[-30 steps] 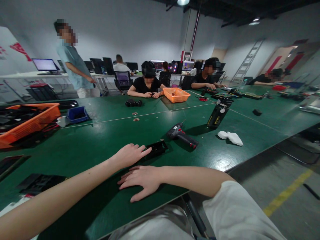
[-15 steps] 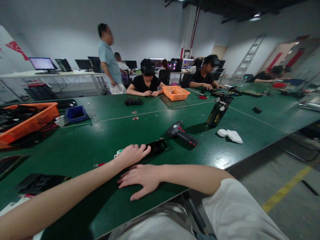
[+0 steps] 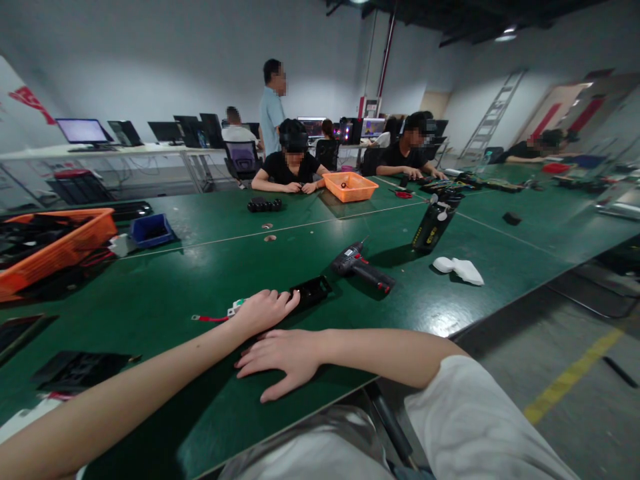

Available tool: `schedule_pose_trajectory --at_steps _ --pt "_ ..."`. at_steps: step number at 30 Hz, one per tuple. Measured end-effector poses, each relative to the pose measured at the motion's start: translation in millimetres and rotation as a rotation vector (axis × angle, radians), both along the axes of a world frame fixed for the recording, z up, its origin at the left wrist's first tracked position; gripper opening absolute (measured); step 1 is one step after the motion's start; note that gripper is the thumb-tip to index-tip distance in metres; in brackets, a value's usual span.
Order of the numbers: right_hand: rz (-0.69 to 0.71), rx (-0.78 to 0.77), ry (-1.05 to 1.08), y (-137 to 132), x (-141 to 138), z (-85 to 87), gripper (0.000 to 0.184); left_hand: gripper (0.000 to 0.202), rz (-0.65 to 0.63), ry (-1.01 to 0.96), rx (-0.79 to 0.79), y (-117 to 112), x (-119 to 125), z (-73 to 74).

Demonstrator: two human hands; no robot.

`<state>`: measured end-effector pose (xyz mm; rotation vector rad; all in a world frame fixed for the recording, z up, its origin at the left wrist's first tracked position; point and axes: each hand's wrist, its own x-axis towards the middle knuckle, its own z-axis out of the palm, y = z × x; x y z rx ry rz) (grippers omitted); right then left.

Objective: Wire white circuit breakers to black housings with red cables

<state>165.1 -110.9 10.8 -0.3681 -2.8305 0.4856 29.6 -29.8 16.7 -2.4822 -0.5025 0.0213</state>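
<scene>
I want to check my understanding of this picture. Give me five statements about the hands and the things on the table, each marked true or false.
1. The left hand covers part of the open black housing. True.
2. The right hand grips the cordless drill. False: the right hand is open, apart from the cordless drill.
3. The red lead lies left of the left hand. True.
4. The blue bin is right of the cordless drill. False: the blue bin is left of it.
5. The cordless drill lies on the green table. True.
</scene>
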Motion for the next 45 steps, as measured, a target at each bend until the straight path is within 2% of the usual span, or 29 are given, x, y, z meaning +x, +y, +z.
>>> schedule_pose_trajectory --at_steps 12,16,20,28,37,41,45 --pt "0.011 0.001 0.03 -0.8 -0.3 -0.7 0.054 0.05 0.054 -0.022 -0.038 2.8 0.0 -3.3" --pt "0.017 -0.029 0.02 -0.6 0.4 0.7 0.054 0.048 0.15 -0.042 -0.059 7.3 -1.9 0.3" --pt "0.024 -0.053 0.021 -0.7 1.2 2.2 0.055 0.046 0.312 -0.074 -0.091 21.0 -9.8 2.5" --pt "0.02 -0.074 -0.009 -2.7 2.4 9.9 0.056 0.041 0.764 -0.259 -0.323 69.2 -49.6 7.2" --pt "0.019 -0.088 -0.005 -3.0 2.3 11.8 0.058 0.046 1.13 -0.478 -0.388 121.1 -114.5 8.7" --pt "-0.002 -0.103 -0.026 -4.9 1.7 17.9 0.058 0.047 1.225 -0.568 -0.405 131.4 -139.9 7.2" --pt "-0.006 -0.117 -0.034 -5.8 0.3 20.0 0.06 0.047 1.256 -0.642 -0.41 136.1 -156.1 4.7"
